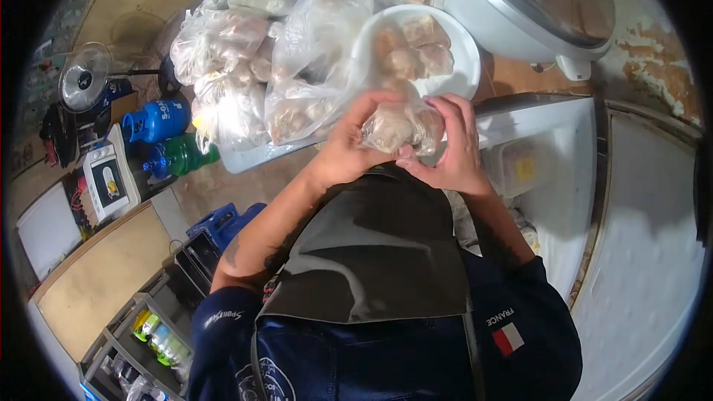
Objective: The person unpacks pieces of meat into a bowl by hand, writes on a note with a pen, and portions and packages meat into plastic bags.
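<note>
Both hands hold a clear plastic bag of pale, lumpy pieces (394,128) in front of the chest. My left hand (350,141) grips its left side, fingers curled over the top. On the other side, my right hand (454,141) pinches the bag between thumb and fingers. Just beyond them is a white round bowl (466,48) with several pinkish-brown wrapped chunks (423,52) inside. Left of the bowl, several filled clear plastic bags (304,44) are piled on a light tray (256,157). What the pieces are, I cannot tell.
A large white cooker with a glass lid (512,11) stands at the upper right. Below it is an open white chest (553,156) holding a clear container (520,167). Far left are a blue gas cylinder (160,120), a green bottle (178,156) and a fan (85,78).
</note>
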`<state>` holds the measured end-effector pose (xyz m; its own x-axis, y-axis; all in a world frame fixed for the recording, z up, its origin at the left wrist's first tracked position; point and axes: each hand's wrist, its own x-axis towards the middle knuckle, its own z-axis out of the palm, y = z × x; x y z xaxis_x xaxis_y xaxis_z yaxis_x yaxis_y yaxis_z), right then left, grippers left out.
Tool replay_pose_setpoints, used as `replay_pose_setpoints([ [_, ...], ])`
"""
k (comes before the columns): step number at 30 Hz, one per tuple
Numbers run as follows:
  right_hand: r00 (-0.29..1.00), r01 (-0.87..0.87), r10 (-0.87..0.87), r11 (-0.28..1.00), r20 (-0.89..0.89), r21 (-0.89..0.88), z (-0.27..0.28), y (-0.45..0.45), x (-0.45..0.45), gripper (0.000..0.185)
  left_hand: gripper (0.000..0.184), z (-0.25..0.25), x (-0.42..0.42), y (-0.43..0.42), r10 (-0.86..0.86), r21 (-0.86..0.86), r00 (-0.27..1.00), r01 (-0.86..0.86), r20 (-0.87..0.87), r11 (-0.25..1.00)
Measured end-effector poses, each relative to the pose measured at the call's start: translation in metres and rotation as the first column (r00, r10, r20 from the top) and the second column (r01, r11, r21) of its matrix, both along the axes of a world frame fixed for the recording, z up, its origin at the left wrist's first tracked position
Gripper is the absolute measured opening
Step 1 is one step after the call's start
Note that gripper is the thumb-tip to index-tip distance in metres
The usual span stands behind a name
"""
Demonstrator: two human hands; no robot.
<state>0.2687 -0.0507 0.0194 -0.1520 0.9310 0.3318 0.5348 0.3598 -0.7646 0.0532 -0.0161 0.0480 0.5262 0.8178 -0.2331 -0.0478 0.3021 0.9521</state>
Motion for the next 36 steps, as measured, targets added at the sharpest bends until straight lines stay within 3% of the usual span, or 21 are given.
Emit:
replay_pose_setpoints([
  [4, 0.997, -0.006, -0.014, 0.966, -0.074, -0.259, 0.008, 0.002, -0.007, 0.093, 0.074, -0.003, -0.002, -0.001, 0.022, 0.071, 0.998, -0.026, 0.059, 0.997],
  [7, 0.982, -0.044, -0.008, 0.961, -0.187, -0.272, 0.008, 0.0, -0.013, 0.092, 0.077, -0.001, -0.005, 0.001, -0.014, 0.116, 0.997, 0.005, 0.08, 0.993],
  [14, 0.973, 0.067, -0.098, 0.986, -0.207, -0.155, 0.001, -0.01, -0.036, 0.103, 0.079, -0.003, -0.001, -0.004, 0.028, 0.231, 0.994, -0.053, 0.11, 0.972],
  [17, 0.97, 0.069, -0.093, 0.991, -0.224, -0.113, -0.002, -0.009, -0.039, 0.106, 0.076, 0.006, 0.0, -0.006, 0.046, 0.229, 0.999, -0.05, 0.025, 0.972],
  [20, 0.971, 0.06, -0.081, 0.993, -0.223, -0.101, 0.001, -0.01, -0.041, 0.106, 0.076, 0.0, -0.002, -0.002, 0.068, 0.476, 0.977, 0.037, -0.203, 0.879],
  [26, 0.98, 0.004, -0.025, 0.995, -0.199, -0.104, -0.008, -0.013, -0.038, 0.105, 0.076, 0.002, -0.007, -0.004, -0.041, 0.35, 0.969, 0.128, -0.245, 0.928],
  [29, 0.973, -0.038, -0.005, 0.983, -0.229, -0.182, -0.007, -0.013, -0.029, 0.1, 0.07, 0.003, -0.005, -0.009, -0.004, 0.157, 0.992, 0.025, -0.13, 0.987],
  [31, 0.963, -0.074, 0.008, 0.969, -0.268, -0.237, -0.007, -0.007, -0.008, 0.097, 0.066, 0.003, -0.001, -0.008, 0.148, 0.222, 0.984, -0.123, -0.099, 0.967],
  [32, 0.944, -0.109, 0.02, 0.961, -0.329, -0.254, -0.016, -0.005, 0.012, 0.086, 0.064, 0.002, 0.001, -0.007, 0.222, 0.251, 0.972, -0.196, -0.08, 0.948],
  [35, 0.749, -0.06, -0.17, 0.945, -0.641, -0.32, -0.026, 0.014, 0.038, 0.065, 0.061, -0.011, 0.001, 0.011, 0.386, 0.301, 0.918, -0.343, -0.094, 0.89],
  [36, 0.646, -0.044, -0.225, 0.943, -0.729, -0.331, -0.026, 0.02, 0.042, 0.058, 0.061, -0.006, 0.005, 0.015, 0.418, 0.243, 0.906, -0.39, -0.071, 0.888],
])
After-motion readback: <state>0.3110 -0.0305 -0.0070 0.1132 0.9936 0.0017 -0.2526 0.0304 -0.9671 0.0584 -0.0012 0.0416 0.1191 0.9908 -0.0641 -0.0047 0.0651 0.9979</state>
